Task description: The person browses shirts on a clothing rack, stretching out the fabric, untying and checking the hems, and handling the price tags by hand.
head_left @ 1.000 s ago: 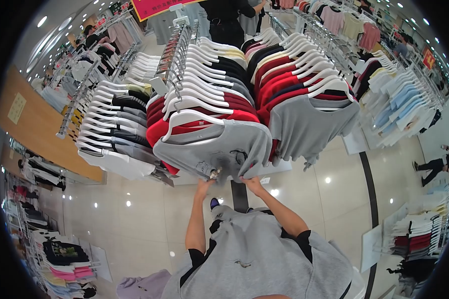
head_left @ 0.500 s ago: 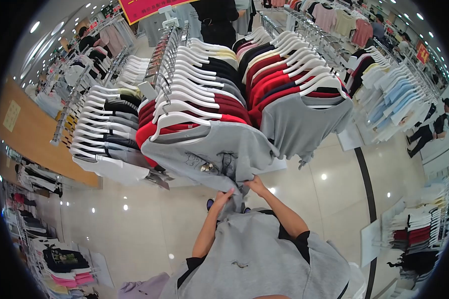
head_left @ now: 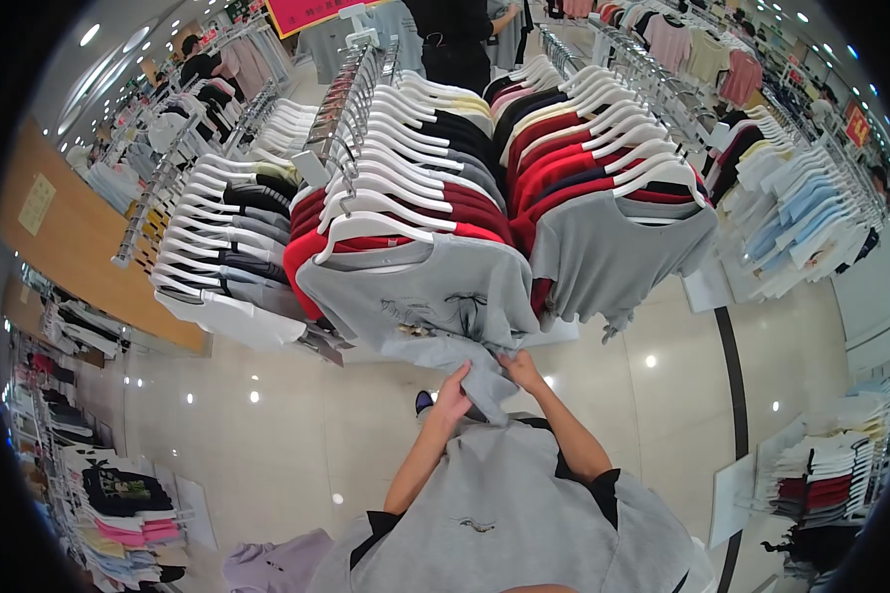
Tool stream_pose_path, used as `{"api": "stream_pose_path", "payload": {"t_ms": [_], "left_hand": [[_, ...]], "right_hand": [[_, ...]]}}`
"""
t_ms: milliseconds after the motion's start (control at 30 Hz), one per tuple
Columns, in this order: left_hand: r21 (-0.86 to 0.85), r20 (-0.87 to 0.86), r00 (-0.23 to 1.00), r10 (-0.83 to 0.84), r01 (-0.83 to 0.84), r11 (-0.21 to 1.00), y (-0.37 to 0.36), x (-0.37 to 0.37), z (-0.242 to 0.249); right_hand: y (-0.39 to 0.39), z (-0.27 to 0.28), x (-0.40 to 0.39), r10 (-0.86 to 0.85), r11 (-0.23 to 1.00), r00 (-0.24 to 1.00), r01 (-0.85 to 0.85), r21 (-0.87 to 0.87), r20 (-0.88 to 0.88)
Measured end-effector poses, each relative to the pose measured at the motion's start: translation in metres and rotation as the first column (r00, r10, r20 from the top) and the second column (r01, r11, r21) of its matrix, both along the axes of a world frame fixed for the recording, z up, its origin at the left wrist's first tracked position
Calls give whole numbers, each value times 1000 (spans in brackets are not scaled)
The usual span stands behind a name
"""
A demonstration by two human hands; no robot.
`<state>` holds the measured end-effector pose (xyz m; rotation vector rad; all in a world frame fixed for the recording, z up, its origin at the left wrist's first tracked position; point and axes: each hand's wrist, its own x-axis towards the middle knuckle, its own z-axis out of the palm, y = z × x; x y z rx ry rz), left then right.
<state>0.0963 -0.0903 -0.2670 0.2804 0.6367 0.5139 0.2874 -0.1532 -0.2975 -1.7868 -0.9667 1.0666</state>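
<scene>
A grey T-shirt (head_left: 366,287) with a dark line print hangs at the front of the middle rack on a white hanger (head_left: 366,229). Its lower part is pulled toward me and bunched up. My left hand (head_left: 453,397) is closed on the hem, fingers partly behind the cloth. A little to the right and higher, my right hand (head_left: 522,370) pinches the same hem. Folds of fabric lie between the two hands and hide part of the print. Beside it hangs another grey T-shirt (head_left: 623,237), apart from my hands.
Red, black and grey shirts (head_left: 465,212) crowd the rack behind. A white shirt (head_left: 232,321) fronts the left row. A person in black (head_left: 453,44) stands beyond the racks. Folded clothes (head_left: 133,514) lie lower left, with a lilac garment (head_left: 277,563) near me. Tiled floor (head_left: 623,415) shows between.
The view has shifted, so the racks appear farther right. The hem between my hands is more spread and turned up, with my left hand showing more of its back. Both hands keep their hold.
</scene>
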Motion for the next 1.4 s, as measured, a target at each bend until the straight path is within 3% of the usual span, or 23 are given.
{"api": "stream_pose_path", "payload": {"t_ms": [100,133,233,267,333,400,467,533,600,667,700,767,867,933,1000,1133,1200,1233,1300,1333,1400], "left_hand": [[0,12,1000,3,-3,1000,2,4,1],[-27,17,996,88,-87,996,4,-3,8],[-26,115,954,278,-277,961,31,-28,8],[-22,117,956,269,-268,963,39,-39,6],[-75,101,910,402,-396,915,46,-57,11],[-83,67,903,424,-419,904,42,-67,20],[-95,24,894,447,-443,891,31,-74,11],[-280,353,870,345,-253,926,27,-80,-19],[-318,283,906,314,-221,922,14,-60,2],[-359,221,934,280,-189,914,-2,-35,25],[-336,193,963,191,-118,934,-10,-26,31],[-323,112,992,52,-13,946,-19,-13,33],[-264,30,999,22,-13,965,-23,-7,30],[-266,15,999,34,-29,963,-22,-10,28],[-268,-3,999,48,-47,962,-25,-15,28],[-267,-38,997,67,-75,961,-35,-20,32],[-283,-55,997,47,-61,957,-36,-19,29],[-299,-32,999,16,-25,954,-36,-18,25],[-313,-5,1000,-26,23,949,-30,-6,24],[-313,-6,999,-40,36,949,-31,0,28],[-318,-5,998,-62,57,946,-31,18,36]], "right_hand": [[10,-34,7,-254,950,966,259,173,-51],[10,-37,13,-364,897,929,367,244,-59],[-5,-41,43,-433,881,894,394,261,112],[-8,-40,54,-441,877,890,402,265,111],[-13,-39,84,-584,732,806,574,367,-95],[-10,-36,129,-645,599,738,649,469,-197],[-15,81,131,-762,482,638,674,559,-111],[-15,138,153,-852,393,521,581,712,45],[-21,218,158,-900,362,401,468,806,171],[-22,265,171,-897,441,154,241,865,414],[-21,281,175,-897,442,149,243,864,417],[-18,305,184,-766,642,54,34,766,640],[-7,278,212,-662,737,128,-62,673,738],[-5,282,200,-679,720,109,-95,688,726],[-4,289,184,-770,628,149,8,778,620],[1,287,185,-755,648,134,2,762,642],[8,273,183,-623,731,314,-92,676,716],[8,284,175,-628,732,306,-80,677,715],[10,305,166,-763,579,306,-67,812,569],[11,305,167,-764,583,299,-60,810,572],[13,309,170,-633,636,425,-190,748,647]]}}
